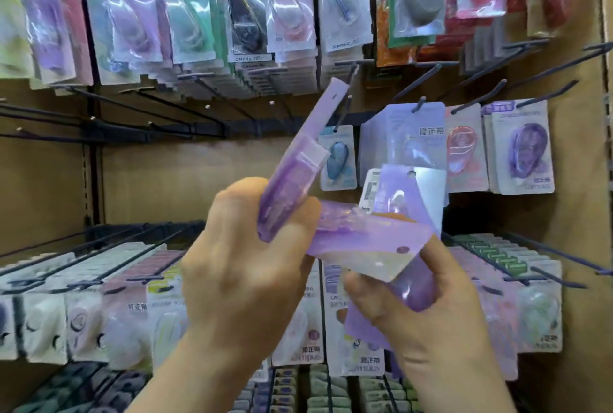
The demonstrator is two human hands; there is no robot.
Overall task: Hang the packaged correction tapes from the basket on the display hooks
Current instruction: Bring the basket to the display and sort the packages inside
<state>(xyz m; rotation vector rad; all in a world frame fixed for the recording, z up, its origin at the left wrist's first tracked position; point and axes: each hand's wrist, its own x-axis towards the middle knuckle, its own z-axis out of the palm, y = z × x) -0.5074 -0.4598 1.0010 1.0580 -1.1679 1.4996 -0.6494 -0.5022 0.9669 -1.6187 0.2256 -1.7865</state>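
My left hand [242, 266] grips a stack of purple packaged correction tapes [298, 160], tilted up to the right, its top edge close to a dark display hook [345, 114]. My right hand [421, 309] holds several more purple packs [401, 213], fanned out, one lying flat across toward the left hand. The basket is out of view.
Pegboard hooks carry rows of packaged correction tapes: a top row [185, 21], a middle right group with a purple pack [520, 150] and a blue one [338, 160], and a full lower row [99, 299]. Bare hooks [132, 110] stick out at middle left.
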